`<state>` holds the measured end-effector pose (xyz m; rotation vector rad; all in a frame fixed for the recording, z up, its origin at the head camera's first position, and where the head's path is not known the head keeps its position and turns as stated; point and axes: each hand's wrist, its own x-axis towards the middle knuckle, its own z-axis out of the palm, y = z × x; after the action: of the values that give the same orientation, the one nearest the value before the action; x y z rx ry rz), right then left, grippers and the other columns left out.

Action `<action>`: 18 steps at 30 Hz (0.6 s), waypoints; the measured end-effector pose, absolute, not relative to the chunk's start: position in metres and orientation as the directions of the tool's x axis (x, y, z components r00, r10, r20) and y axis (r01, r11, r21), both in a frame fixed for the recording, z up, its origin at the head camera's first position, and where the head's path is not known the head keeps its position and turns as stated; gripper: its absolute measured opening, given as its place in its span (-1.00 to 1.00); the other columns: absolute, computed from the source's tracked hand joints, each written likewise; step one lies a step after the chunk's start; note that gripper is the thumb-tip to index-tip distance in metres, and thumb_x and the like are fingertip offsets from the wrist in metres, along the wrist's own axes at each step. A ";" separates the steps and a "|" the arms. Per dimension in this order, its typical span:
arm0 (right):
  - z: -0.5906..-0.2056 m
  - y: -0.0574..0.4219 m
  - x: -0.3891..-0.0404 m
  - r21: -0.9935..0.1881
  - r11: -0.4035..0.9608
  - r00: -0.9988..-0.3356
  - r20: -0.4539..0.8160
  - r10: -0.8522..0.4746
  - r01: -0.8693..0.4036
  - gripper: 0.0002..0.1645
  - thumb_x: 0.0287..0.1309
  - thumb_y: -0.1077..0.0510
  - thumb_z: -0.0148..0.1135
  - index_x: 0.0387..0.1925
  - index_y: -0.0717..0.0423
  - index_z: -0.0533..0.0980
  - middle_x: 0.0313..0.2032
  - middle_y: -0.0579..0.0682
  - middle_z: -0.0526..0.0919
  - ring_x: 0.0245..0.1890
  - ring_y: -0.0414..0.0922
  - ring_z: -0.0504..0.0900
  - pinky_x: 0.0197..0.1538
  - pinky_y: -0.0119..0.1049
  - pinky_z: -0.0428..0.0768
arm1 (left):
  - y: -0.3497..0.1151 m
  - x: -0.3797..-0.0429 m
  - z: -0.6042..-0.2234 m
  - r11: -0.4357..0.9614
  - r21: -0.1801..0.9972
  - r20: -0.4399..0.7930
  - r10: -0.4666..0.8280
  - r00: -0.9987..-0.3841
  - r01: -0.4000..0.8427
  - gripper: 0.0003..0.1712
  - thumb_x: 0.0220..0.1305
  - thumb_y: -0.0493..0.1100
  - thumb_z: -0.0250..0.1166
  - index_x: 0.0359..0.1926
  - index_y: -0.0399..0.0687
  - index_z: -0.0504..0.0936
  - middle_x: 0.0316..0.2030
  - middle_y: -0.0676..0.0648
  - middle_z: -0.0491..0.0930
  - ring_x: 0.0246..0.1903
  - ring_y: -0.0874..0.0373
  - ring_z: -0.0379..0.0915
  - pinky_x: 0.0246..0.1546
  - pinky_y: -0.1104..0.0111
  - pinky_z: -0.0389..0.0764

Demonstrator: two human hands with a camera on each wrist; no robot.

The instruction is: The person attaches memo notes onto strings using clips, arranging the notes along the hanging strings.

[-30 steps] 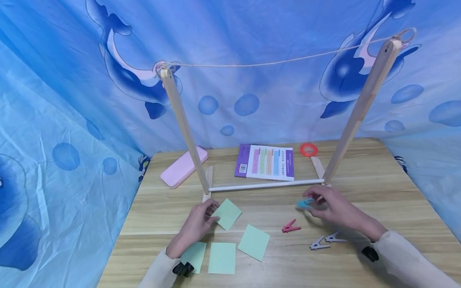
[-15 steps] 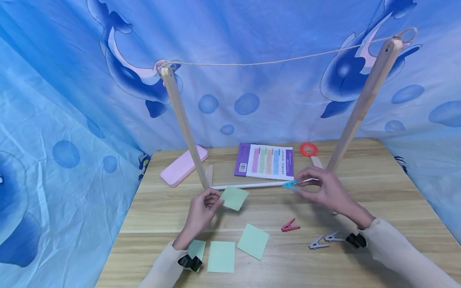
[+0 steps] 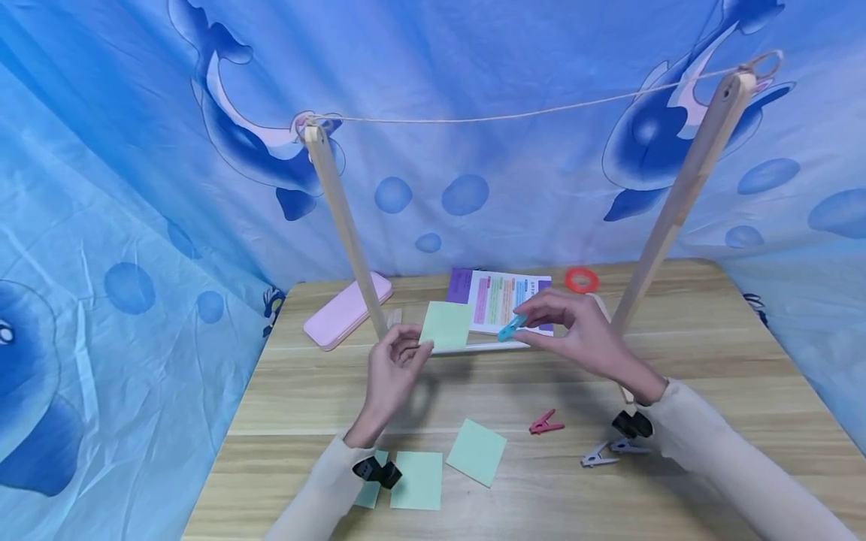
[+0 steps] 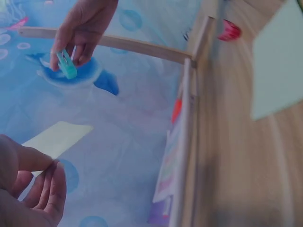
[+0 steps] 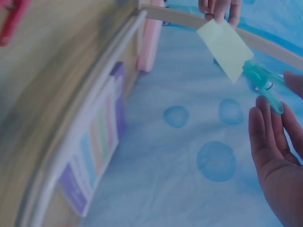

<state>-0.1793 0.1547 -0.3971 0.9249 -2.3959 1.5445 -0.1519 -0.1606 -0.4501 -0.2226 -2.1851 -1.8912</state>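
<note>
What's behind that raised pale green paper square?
In the head view, a purple-and-white book and thin white rod show past the paper; it covers the book's lower left corner, and anything else directly behind is hidden.

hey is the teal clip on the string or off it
Off: the right hand pinches the teal clip, clearly apart from the string.

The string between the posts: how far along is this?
Done: the string is tied to both posts. In hand: the left hand pinches a green note, the right hand a blue clothespin. Probably left: filling the bare string; three notes and three clothespins lie on the table.
</note>
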 end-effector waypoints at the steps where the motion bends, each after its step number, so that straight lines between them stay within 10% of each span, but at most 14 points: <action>1: -0.394 0.153 -0.180 -0.779 0.268 -0.798 0.437 -0.415 -0.567 -0.59 0.07 0.24 0.60 -0.01 0.02 0.71 -0.16 -0.06 0.73 -0.18 -0.24 0.79 -0.03 -0.41 0.77 | -0.159 -0.153 -0.448 0.128 0.951 0.289 -0.053 -0.956 0.280 -0.68 0.30 -0.35 0.44 0.03 -0.33 0.60 -0.07 -0.24 0.65 -0.13 0.18 0.66 -0.06 0.49 0.73; 18: -0.345 0.128 -0.190 -0.770 0.174 -0.769 0.534 -0.351 -0.614 -0.56 0.11 0.33 0.55 0.05 0.09 0.67 -0.04 0.04 0.78 -0.06 -0.23 0.79 0.05 -0.41 0.75 | -0.141 -0.168 -0.411 -0.060 0.887 0.436 -0.213 -0.874 0.457 -0.66 0.34 -0.30 0.42 0.05 -0.33 0.55 -0.12 -0.05 0.68 -0.14 0.15 0.67 -0.08 0.46 0.74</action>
<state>-0.1901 0.1277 -0.3449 0.9320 -2.2151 1.6321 -0.1681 -0.1408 -0.4107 -0.2603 -1.7732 -1.9834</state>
